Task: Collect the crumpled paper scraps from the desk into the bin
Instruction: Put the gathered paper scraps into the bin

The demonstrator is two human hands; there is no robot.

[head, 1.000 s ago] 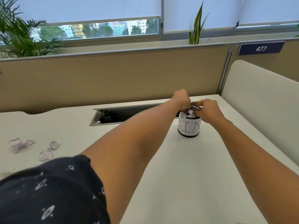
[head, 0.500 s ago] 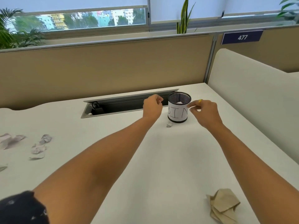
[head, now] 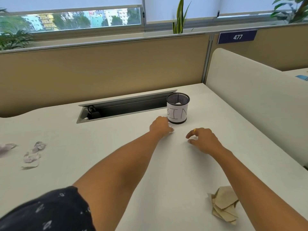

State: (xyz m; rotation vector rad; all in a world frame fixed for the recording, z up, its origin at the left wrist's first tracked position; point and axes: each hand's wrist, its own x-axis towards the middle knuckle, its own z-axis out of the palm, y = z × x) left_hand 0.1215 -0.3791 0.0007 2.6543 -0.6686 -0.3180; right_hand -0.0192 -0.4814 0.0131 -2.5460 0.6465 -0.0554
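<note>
The bin (head: 177, 114), a black mesh cup with a white label reading BIN, stands at the back of the white desk (head: 166, 164) with white paper inside. My left hand (head: 160, 126) rests on the desk just left of its base, fingers curled down over a small white scrap (head: 172, 130) that peeks out at the fingertips. My right hand (head: 203, 140) hovers in front of the bin, fingers apart and holding nothing. Grey-white crumpled scraps (head: 38, 146) (head: 31, 158) lie far left. A brown crumpled paper (head: 224, 205) lies near right.
An open cable slot (head: 123, 108) is sunk in the desk behind my left hand. A tan partition (head: 103, 69) closes the back and a white divider (head: 253, 100) the right side. Another pale scrap (head: 7, 147) sits at the left edge.
Both hands have come down and back from the bin's rim. A small scrap fell beside the bin, and my left hand has dropped onto it.
</note>
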